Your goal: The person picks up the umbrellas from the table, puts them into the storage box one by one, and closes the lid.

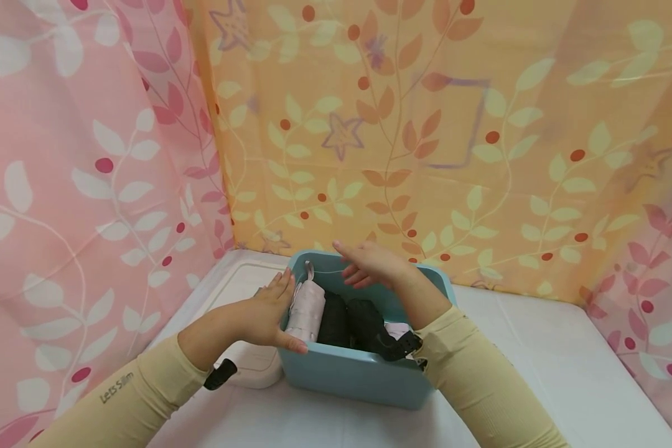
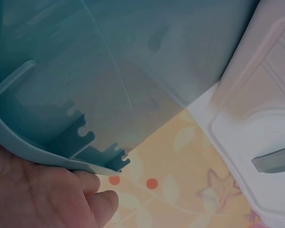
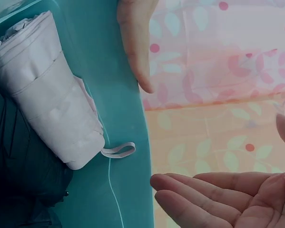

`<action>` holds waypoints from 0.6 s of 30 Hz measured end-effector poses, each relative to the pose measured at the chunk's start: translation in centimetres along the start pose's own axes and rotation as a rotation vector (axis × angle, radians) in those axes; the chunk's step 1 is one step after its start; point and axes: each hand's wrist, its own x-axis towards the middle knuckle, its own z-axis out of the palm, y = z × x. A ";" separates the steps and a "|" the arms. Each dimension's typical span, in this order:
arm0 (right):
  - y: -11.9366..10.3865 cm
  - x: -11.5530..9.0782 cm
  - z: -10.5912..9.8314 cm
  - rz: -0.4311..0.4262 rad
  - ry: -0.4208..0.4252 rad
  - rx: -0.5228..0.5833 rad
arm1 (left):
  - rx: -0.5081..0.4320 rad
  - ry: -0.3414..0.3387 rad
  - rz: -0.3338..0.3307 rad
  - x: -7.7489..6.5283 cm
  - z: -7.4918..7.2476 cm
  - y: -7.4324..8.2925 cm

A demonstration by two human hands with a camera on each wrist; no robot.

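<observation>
A blue plastic bin (image 1: 353, 379) stands on the white surface. Inside, a pale pink folded umbrella (image 3: 52, 95) with a wrist loop (image 3: 119, 151) lies along the left wall. Beside it are dark folded bundles (image 1: 333, 320), and something pale pink (image 1: 397, 330) shows partly behind the right wristband. My left hand (image 1: 266, 311) rests at the bin's left rim, fingers extended along the side and thumb over the front edge. Above the bin's back part, my right hand (image 1: 378, 264) hovers with its fingers spread loosely and its palm turned left, holding nothing.
A white lid (image 1: 257, 364) with a grey latch (image 2: 275, 159) lies to the left of the bin, partly behind my left arm. Patterned curtains, pink (image 1: 89, 205) at the left and orange (image 1: 369, 155) at the back, enclose the white surface (image 1: 526, 361).
</observation>
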 end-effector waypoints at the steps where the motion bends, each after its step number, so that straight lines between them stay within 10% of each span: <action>1: 0.0 0.0 0.0 0.002 -0.005 0.005 | -0.002 -0.002 -0.001 0.0 0.0 0.0; 18: 1.7 -2.7 -4.4 -0.125 -0.016 -0.015 | 0.004 -0.007 -0.004 -0.2 -0.1 0.0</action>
